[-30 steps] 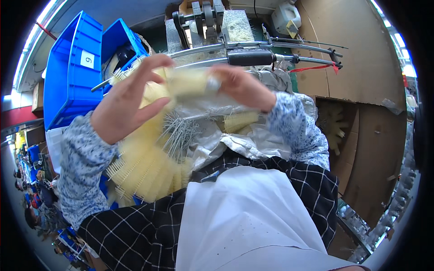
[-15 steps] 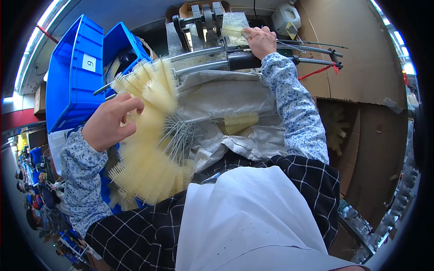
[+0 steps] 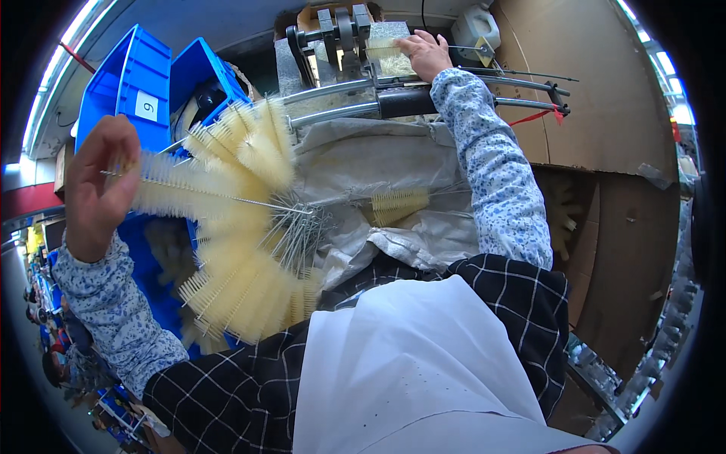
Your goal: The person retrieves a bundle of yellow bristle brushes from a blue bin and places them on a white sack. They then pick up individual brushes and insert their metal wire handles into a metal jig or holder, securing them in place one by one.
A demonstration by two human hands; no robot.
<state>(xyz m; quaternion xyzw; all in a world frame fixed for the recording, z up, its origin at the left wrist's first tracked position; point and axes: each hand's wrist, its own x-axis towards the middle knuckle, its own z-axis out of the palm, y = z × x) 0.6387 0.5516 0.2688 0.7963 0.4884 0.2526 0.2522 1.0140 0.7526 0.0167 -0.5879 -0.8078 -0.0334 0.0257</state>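
A pale-bristled wire brush is pinched at its tip by my left hand, at the left. Its twisted wire handle points right, across a heap of similar brushes whose wire handles bunch together in front of me. At the far side, my right hand has its fingers closed over another pale brush, on the metal plate beside the machine's rollers. That brush's wire stem runs out to the right; the fingertips are partly hidden.
Metal rails cross in front of the machine. One more brush lies on the whitish sheet. Blue bins stand at the left. A large cardboard sheet and a white jug are at the right.
My left hand has gone left and pulled one brush partly out from the heap. My right hand has shifted slightly left and up with its brush, whose stem now shows on the right.
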